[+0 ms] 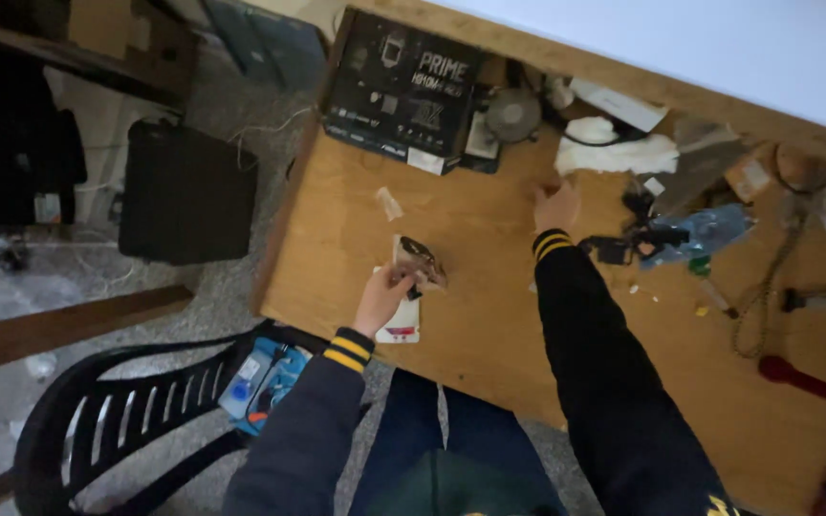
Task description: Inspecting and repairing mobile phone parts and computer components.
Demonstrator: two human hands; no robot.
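Near the front edge of the wooden surface, a small crumpled shiny packet is pinched at its lower left corner by the fingers of the left hand, which is closed on it. The packet is lifted slightly and tilted over a flat white card with a red strip that lies on the wood just beneath it. A little beyond, well apart from the hand, a small clear scrap of plastic lies alone on bare wood.

The right hand reaches farther across the surface, fingers curled loosely downward, resting on or just above the wood; whether it holds anything cannot be told. Just beyond its fingertips lies crumpled white paper. To its right sits a clutter of black cables and small parts beside a bluish clear plastic bag.

At the far left corner of the surface stands a black cardboard box, with a round grey fan just beside it. At the right edge lies a tool with a red handle.

Left of the surface, on the floor, a black hard case stands, and a black plastic chair carries a blue packet on its seat.
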